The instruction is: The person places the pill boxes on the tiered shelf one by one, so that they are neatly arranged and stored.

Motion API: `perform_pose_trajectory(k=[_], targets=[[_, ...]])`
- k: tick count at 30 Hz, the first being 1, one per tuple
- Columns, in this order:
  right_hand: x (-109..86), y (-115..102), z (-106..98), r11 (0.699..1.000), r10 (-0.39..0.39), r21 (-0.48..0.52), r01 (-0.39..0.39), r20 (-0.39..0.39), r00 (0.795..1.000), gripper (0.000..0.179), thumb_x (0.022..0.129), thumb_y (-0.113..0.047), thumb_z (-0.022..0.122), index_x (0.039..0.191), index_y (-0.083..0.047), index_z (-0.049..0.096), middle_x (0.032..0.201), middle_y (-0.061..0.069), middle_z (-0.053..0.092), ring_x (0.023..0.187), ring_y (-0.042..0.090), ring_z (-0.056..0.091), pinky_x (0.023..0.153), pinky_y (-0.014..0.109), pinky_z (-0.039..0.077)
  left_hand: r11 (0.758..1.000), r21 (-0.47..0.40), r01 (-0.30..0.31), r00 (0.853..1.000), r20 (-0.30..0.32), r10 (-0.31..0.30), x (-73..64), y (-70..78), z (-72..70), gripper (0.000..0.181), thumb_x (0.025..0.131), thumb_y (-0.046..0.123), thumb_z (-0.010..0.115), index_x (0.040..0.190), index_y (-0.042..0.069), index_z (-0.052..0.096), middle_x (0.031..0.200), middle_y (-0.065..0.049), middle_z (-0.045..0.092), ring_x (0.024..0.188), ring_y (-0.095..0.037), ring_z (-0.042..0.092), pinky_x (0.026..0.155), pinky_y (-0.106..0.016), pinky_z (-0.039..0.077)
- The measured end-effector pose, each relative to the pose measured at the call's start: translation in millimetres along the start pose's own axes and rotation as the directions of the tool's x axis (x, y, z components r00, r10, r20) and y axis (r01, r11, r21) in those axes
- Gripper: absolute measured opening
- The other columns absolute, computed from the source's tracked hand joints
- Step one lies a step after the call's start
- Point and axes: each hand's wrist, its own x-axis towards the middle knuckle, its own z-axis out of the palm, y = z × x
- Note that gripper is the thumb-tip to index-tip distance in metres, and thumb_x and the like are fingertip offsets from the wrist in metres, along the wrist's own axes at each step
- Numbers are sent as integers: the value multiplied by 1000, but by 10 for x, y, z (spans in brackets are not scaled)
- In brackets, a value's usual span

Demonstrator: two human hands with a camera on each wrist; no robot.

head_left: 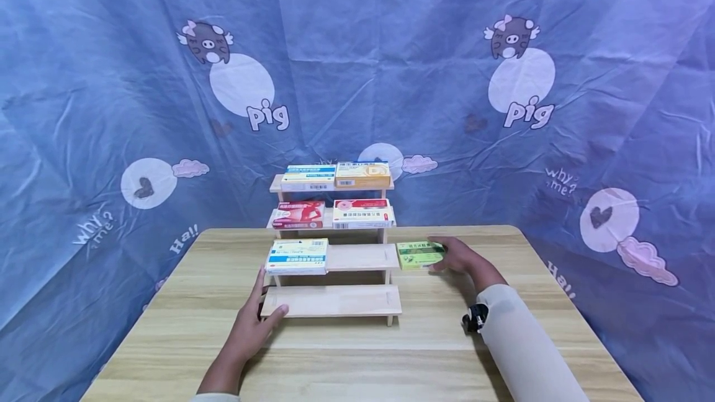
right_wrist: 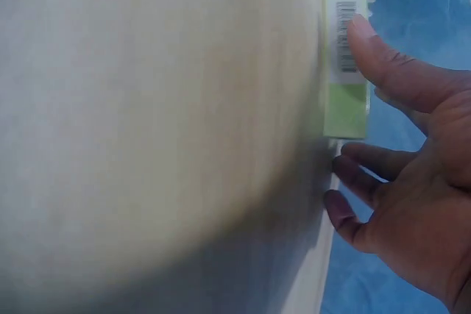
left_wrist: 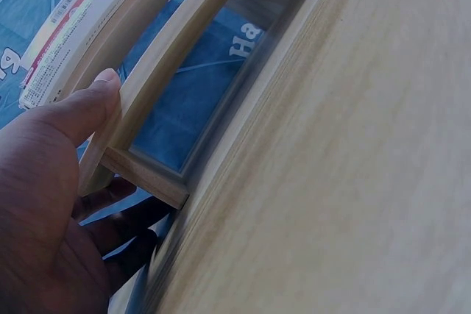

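Note:
A four-step wooden display rack (head_left: 357,300) stands on the table. My left hand (head_left: 248,322) holds the left end of its bottom step, thumb at the front and the other fingers by the side leg. In the left wrist view the thumb (left_wrist: 103,90) lies against the step's edge. Just right of the rack, my right hand (head_left: 460,256) pinches a green medicine box (head_left: 416,255) by its right end. The right wrist view has the thumb on the barcode side of that green box (right_wrist: 346,108); whether the box touches the table cannot be told.
A white-and-blue medicine box (head_left: 297,257) lies on the left of the second step. Above it are a red box (head_left: 300,214) and a white-and-red box (head_left: 361,214). The top step bears a blue-and-white box (head_left: 308,177) and an orange-and-white box (head_left: 363,174). Blue cloth (head_left: 380,92) hangs behind.

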Motion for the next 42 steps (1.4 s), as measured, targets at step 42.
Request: perform_pose_trajectory(k=[42], targets=[[-75, 272, 29, 999, -5, 48, 9, -80, 997, 76, 91, -20, 91, 156, -1, 57, 167, 35, 41, 157, 59, 33, 129, 67, 30, 1000, -9, 17, 1000, 7, -17, -10, 16, 0, 105, 104, 46, 74, 177, 37, -1, 170, -30, 42, 146, -52, 57, 122, -67, 43]])
